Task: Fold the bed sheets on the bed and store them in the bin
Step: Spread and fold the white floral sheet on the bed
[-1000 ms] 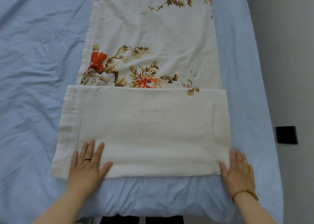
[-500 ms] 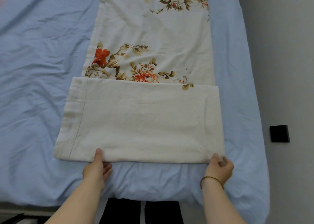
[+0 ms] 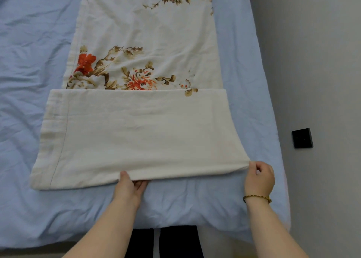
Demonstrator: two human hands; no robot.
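1. Floral sheet point(image 3: 144, 42) lies in a long strip on the blue bed point(image 3: 29, 81), near end turned over, plain side up.
2. Left hand point(image 3: 130, 187) grips the near fold edge, thumb above, fingers beneath; right hand point(image 3: 258, 177) pinches the near right corner.
3. Risk: near left corner is unheld; lifting may let it sag and skew the layers.
4. No bin in view; contents unknown.

The left hand point(image 3: 130, 187) has its fingers tucked under the sheet's point(image 3: 136, 136) near edge, mostly hidden. The sheet's far end runs off the top edge. The bed point(image 3: 29, 81) is cut off left and top.
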